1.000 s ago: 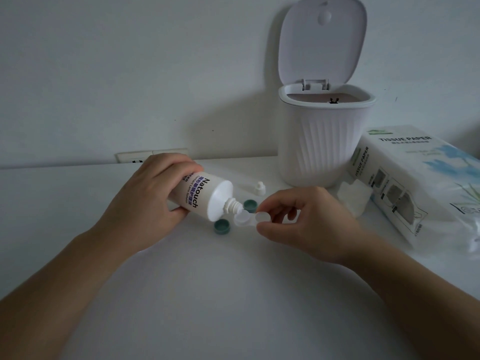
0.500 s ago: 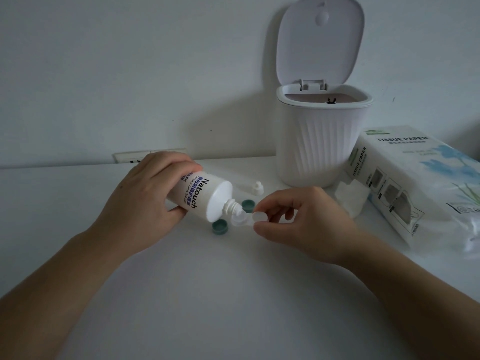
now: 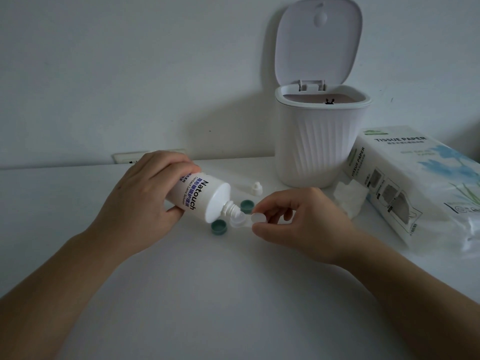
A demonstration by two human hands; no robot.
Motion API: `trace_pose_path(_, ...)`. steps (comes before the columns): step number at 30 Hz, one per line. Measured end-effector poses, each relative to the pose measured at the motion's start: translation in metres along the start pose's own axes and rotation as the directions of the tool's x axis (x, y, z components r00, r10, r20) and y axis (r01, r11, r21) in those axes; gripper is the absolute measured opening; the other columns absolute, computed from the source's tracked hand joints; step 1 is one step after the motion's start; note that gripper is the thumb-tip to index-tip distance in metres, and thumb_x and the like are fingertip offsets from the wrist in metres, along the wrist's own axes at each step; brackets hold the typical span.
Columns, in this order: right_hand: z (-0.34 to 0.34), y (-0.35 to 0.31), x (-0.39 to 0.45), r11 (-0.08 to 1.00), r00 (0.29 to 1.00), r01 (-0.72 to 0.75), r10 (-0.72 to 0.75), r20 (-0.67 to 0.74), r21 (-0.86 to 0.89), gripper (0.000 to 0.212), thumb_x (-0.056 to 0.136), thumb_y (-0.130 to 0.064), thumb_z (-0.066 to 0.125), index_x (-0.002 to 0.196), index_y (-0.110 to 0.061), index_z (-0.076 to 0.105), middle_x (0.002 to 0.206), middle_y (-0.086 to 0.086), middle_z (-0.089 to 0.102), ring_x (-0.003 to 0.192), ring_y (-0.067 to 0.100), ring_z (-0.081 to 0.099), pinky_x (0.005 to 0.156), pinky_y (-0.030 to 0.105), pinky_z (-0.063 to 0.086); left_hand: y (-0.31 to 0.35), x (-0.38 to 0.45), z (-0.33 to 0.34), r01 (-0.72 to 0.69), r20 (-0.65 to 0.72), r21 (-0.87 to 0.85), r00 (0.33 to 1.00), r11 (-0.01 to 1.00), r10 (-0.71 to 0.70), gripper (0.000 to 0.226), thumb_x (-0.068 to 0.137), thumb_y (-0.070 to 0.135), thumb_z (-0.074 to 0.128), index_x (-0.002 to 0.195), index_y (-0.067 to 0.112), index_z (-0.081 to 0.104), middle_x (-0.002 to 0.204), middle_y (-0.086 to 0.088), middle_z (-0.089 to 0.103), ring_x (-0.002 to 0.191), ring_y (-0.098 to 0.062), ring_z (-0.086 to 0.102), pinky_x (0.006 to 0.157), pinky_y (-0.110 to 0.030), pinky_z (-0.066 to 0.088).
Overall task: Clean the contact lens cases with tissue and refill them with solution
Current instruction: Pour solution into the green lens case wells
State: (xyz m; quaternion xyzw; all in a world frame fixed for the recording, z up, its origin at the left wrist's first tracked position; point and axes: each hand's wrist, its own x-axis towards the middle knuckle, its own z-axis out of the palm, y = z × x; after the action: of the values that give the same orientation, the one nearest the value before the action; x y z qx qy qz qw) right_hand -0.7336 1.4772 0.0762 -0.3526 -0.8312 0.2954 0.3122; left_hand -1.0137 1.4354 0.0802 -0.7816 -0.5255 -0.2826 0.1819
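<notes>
Left hand [image 3: 140, 201] wraps its fingers and thumb around the solution bottle [image 3: 200, 198]; right hand [image 3: 298, 219] pinches the right-hand well of the lens case [image 3: 246, 219] between thumb and forefinger.

Head view. Bottle lies tilted, its long axis running from the upper left down to the lower right, so that the nozzle [image 3: 231, 209] points into the left well of the case. Nozzle tip sits at or just above that well; whether liquid is flowing cannot be told. Case lies crosswise between the two hands, its long axis roughly left to right, low over the table [image 3: 233, 294] or resting on it; which cannot be told. Left well is nearer the left hand, and the pinched well is nearer the right.

Two green caps [image 3: 219, 227] lie beside the case, one in front of the nozzle and one behind it. Bottle cap [image 3: 256, 188] stands farther back. Bin [image 3: 322, 146] with raised lid, a crumpled tissue [image 3: 348, 198] and the tissue pack [image 3: 415, 183] stand to the right.

Judgement: filling is under way; the next well requires shifting the nozzle rightward along the case.
</notes>
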Motion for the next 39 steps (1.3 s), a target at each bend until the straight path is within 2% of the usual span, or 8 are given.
trace_pose_path(5,0.0005,0.0006,0.0004,1.0,1.0,-0.002,0.002,0.003,0.003,0.006,0.079,-0.025,0.08,0.083,-0.024,0.077,0.075,-0.01,0.072,0.067,0.004,0.064,0.064,0.006,0.044,0.0009,0.0002,-0.0006,-0.004,0.001,-0.002,1.0,1.0,0.004,0.062,0.063,-0.003,0.084,0.121,0.01,0.066,0.123,-0.004,0.061,0.114,-0.028,0.057,0.098,-0.038,0.045)
trace_pose_path(21,0.0007,0.0025,0.0008,1.0,1.0,0.02,-0.02,-0.012,0.003,0.006,0.079,-0.024,0.08,0.083,-0.023,0.077,0.074,-0.012,0.072,0.064,-0.001,0.062,0.064,0.005,0.043,0.003,0.0001,-0.0015,0.018,-0.014,0.013,1.0,1.0,-0.018,0.061,0.063,-0.004,0.082,0.12,0.008,0.067,0.123,-0.005,0.061,0.114,-0.027,0.055,0.099,-0.031,0.041)
trace_pose_path(29,0.0005,0.0031,0.0001,1.0,1.0,0.014,-0.014,-0.007,0.01,0.005,0.079,-0.026,0.08,0.083,-0.024,0.077,0.073,-0.014,0.071,0.064,-0.003,0.061,0.063,0.004,0.042,0.0035,0.0005,-0.002,0.014,-0.011,0.013,1.0,1.0,-0.013,0.06,0.062,-0.005,0.082,0.119,0.009,0.067,0.122,-0.005,0.062,0.113,-0.029,0.057,0.097,-0.035,0.044)
trace_pose_path(39,-0.0001,0.0027,0.0007,1.0,1.0,0.008,-0.008,-0.013,0.004,0.005,0.078,-0.026,0.08,0.082,-0.024,0.077,0.074,-0.012,0.072,0.064,-0.001,0.062,0.063,0.004,0.042,0.0028,-0.0001,-0.0008,0.018,-0.021,0.028,1.0,0.999,-0.017,0.064,0.061,-0.004,0.082,0.122,0.009,0.066,0.124,-0.004,0.061,0.114,-0.029,0.056,0.099,-0.033,0.042)
